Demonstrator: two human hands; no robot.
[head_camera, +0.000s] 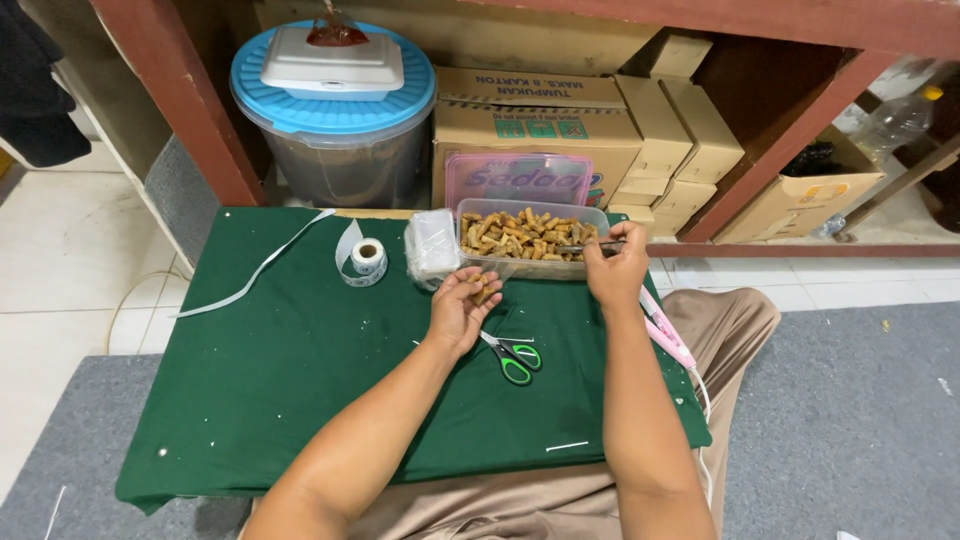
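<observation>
The left hand (462, 305) lies palm up, fingers curled in a loose grip around a few brown snack pieces (484, 287) — forearm stretched across the green table (280, 370). The right hand (615, 265) pinches thin tongs (585, 246) that reach into the clear snack tub (530, 238). Green-handled scissors (515, 358) lie between the wrists — a tape roll (367, 257) sits further left.

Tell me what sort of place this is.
Probably a home snack-packing spot on the floor: a low green-covered table, a clear tub of fried snacks, stacked cardboard boxes under a shelf.
</observation>
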